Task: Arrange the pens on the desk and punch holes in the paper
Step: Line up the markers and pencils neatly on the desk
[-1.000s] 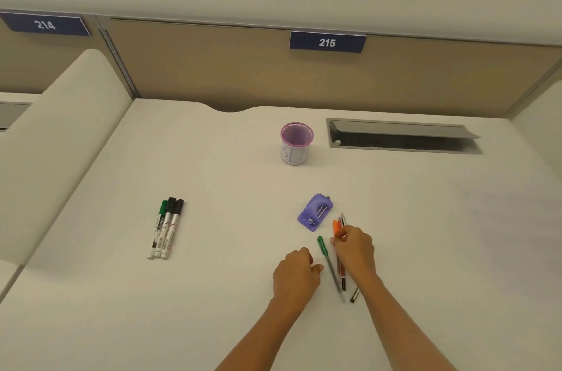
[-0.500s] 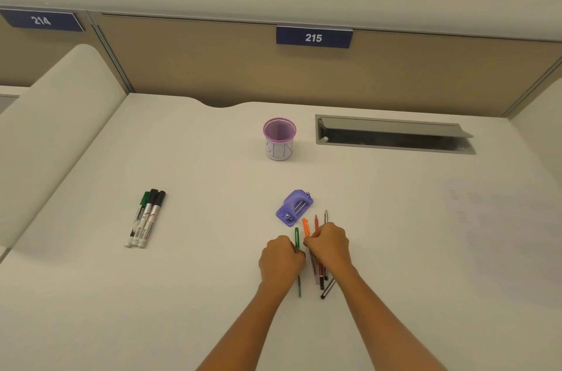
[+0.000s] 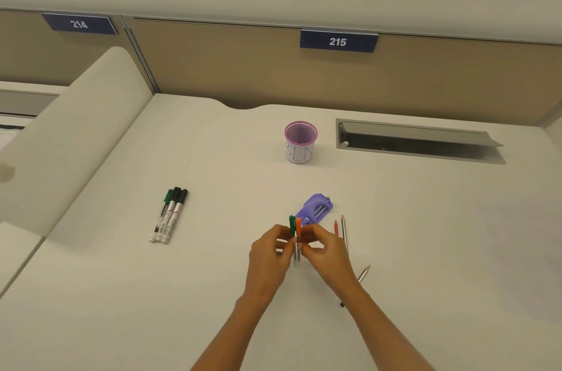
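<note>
A green pen [image 3: 292, 226] and an orange pen [image 3: 299, 227] stand side by side, lifted off the white desk [image 3: 213, 279]. My left hand [image 3: 269, 252] and my right hand [image 3: 322, 249] both pinch them near the middle. Just behind them lies a purple hole punch [image 3: 316, 209]. A red pencil [image 3: 336, 227] and a dark pencil [image 3: 344, 229] lie to the right of my right hand. Another pencil [image 3: 364, 273] lies slanted by my right wrist. A faint sheet of paper [image 3: 498, 255] lies on the right.
Three markers [image 3: 168, 215] lie together on the left of the desk. A purple mesh pen cup [image 3: 300, 145] stands at the back centre, beside an open cable tray [image 3: 416, 142]. A beige partition with number plates rises behind; a curved divider [image 3: 76, 133] stands left.
The green and orange pens, lying on the desk a second ago, are now gathered and lifted upright between both hands. The red and dark pencils stay on the desk.
</note>
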The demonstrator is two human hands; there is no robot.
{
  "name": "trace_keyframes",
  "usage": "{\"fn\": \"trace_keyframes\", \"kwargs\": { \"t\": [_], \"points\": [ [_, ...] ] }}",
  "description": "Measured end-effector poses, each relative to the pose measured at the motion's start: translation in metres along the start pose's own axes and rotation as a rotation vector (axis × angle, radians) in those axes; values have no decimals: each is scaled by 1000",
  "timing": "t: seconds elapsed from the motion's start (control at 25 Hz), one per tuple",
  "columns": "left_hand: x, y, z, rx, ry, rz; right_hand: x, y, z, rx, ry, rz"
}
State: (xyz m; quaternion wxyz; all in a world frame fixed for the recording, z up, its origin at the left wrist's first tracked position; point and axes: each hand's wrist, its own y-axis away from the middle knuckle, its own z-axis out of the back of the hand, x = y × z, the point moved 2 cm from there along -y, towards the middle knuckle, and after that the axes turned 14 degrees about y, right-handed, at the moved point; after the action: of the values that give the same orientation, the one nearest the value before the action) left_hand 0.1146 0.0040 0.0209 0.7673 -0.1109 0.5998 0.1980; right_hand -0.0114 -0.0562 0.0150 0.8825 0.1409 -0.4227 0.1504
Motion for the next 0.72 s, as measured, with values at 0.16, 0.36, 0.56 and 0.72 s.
{"fn": "trace_keyframes", "kwargs": {
  "t": [0.16,0.36,0.56,0.72],
  "points": [
    [4,4,15,22,17,-48,8,6,-11,-43,-68,60],
    [14,3,21,58,13,-42,6,7,-22,-82,-34,48],
    [23,-5,25,7,65,-25,9,-2,-30,-75,-22,0],
    [25,-19,52,-134,85,-12,35,-20,-52,-60,-101,-34]
  ]
}}
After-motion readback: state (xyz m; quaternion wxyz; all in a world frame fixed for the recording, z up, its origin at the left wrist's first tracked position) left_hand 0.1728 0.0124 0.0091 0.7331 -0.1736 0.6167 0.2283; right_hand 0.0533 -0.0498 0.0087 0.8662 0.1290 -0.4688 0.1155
